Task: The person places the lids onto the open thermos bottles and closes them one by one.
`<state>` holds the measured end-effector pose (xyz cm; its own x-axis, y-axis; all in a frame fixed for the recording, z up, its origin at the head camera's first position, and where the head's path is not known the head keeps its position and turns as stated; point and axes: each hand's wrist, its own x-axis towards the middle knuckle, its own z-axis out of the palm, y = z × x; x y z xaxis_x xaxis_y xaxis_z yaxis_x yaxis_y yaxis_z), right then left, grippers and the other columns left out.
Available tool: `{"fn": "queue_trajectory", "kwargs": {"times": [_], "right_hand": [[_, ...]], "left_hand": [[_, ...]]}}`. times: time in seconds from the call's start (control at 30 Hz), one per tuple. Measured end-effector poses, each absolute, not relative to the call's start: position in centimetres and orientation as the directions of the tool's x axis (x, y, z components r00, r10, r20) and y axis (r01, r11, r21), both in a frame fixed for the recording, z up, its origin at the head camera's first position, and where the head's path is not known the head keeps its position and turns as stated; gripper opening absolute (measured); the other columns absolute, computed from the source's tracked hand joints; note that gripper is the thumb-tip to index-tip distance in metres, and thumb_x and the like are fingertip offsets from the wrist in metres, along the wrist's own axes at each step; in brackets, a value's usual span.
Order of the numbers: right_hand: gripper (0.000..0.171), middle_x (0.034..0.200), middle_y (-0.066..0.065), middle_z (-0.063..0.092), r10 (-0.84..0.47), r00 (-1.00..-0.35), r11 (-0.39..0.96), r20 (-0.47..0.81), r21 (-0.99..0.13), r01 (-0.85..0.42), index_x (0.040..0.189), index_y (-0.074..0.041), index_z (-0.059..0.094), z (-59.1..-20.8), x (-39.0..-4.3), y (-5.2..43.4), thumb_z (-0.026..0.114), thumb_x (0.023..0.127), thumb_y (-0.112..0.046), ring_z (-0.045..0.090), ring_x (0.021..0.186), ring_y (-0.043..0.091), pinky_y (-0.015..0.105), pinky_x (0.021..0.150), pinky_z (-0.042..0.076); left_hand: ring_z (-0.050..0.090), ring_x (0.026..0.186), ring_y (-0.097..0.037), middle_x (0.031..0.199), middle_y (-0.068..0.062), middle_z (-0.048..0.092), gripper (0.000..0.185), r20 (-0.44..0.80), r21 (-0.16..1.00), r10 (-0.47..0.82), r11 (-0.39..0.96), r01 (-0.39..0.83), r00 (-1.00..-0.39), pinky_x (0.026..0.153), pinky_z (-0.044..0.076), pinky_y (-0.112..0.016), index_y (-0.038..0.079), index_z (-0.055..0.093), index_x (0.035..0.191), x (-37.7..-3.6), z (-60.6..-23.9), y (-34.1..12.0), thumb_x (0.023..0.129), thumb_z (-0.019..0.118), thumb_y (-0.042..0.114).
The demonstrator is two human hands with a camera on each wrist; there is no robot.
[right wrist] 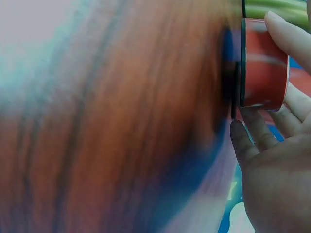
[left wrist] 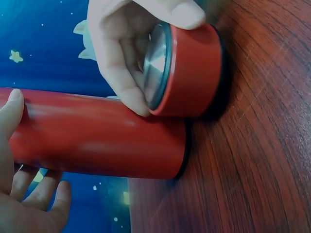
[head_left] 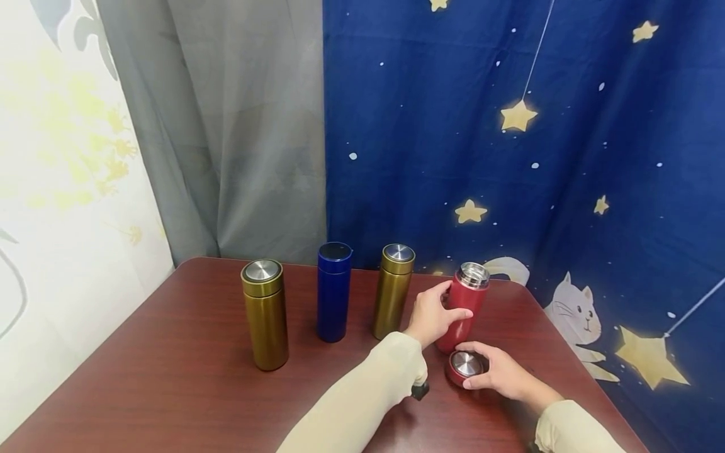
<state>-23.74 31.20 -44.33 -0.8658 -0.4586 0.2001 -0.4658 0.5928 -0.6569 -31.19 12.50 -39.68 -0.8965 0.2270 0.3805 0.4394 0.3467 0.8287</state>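
A red flask (head_left: 466,308) stands open-topped on the brown table (head_left: 170,377), its steel rim showing. My left hand (head_left: 433,314) grips its body; the left wrist view shows the red flask (left wrist: 97,136) with my left-hand fingers (left wrist: 12,116) curled round it. Just in front of the flask lies its red lid (head_left: 466,366), steel face up. My right hand (head_left: 498,372) holds the lid by its sides on the table. The red lid (left wrist: 187,70) and the right-hand fingers (left wrist: 121,73) show close up in the left wrist view. The right wrist view shows the lid (right wrist: 262,63) pinched between fingertips.
Left of the red flask stand a gold flask (head_left: 393,290), a blue flask (head_left: 333,291) and another gold flask (head_left: 265,313), all capped. A blue star-patterned curtain (head_left: 510,126) and a grey curtain (head_left: 238,126) hang behind. The table's right edge lies near my right arm.
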Motion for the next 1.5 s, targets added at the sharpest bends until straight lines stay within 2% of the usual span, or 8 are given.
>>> {"fn": "queue_trajectory", "kwargs": {"times": [0.23,0.53,1.17,1.33,1.5], "right_hand": [[0.057,0.111,0.009,0.065,-0.478,-0.858,0.555,0.190,-0.692,-0.462,0.125,0.001,0.057,-43.1,-24.1,32.3,0.081,0.078,-0.019,0.059,0.098,0.008,0.025,0.083,0.050],[0.054,0.110,0.019,0.063,-0.450,-0.852,0.450,0.266,-0.757,-0.474,0.125,0.010,0.053,-40.9,-24.7,33.5,0.078,0.079,-0.003,0.062,0.095,0.009,0.022,0.080,0.051],[0.052,0.112,0.016,0.062,-0.316,-0.878,0.572,0.358,-0.667,-0.478,0.125,0.003,0.057,-37.2,-25.0,34.4,0.078,0.078,-0.004,0.061,0.093,0.005,0.019,0.078,0.051],[0.052,0.113,0.010,0.061,-0.275,-0.882,0.584,0.382,-0.662,-0.469,0.126,0.003,0.057,-36.5,-25.1,34.1,0.077,0.079,-0.006,0.059,0.094,0.002,0.017,0.078,0.049],[0.051,0.112,-0.005,0.060,-0.237,-0.871,0.553,0.430,-0.678,-0.484,0.127,0.004,0.056,-35.9,-25.1,33.8,0.075,0.081,-0.002,0.058,0.095,-0.001,0.014,0.079,0.048]], "left_hand": [[0.065,0.090,-0.003,0.104,0.008,0.071,0.062,0.397,0.831,0.231,0.319,0.455,-0.888,0.080,0.052,-0.022,0.022,0.064,0.128,-31.3,-40.0,11.7,0.071,0.088,0.034],[0.064,0.087,-0.002,0.103,0.010,0.070,0.064,0.399,0.837,0.226,0.307,0.454,-0.889,0.078,0.052,-0.022,0.024,0.064,0.128,-31.2,-40.3,11.0,0.070,0.088,0.038],[0.064,0.089,-0.004,0.108,0.009,0.069,0.065,0.372,0.872,0.243,0.241,0.427,-0.896,0.079,0.053,-0.023,0.021,0.063,0.129,-30.5,-40.0,10.5,0.071,0.088,0.034],[0.063,0.092,-0.004,0.112,0.009,0.067,0.067,0.371,0.865,0.264,0.252,0.434,-0.891,0.081,0.052,-0.023,0.020,0.060,0.132,-30.6,-40.1,10.4,0.073,0.087,0.034],[0.061,0.097,-0.007,0.114,0.006,0.062,0.068,0.381,0.831,0.304,0.302,0.468,-0.873,0.084,0.050,-0.022,0.017,0.057,0.136,-30.8,-40.2,10.4,0.076,0.084,0.036]]}}
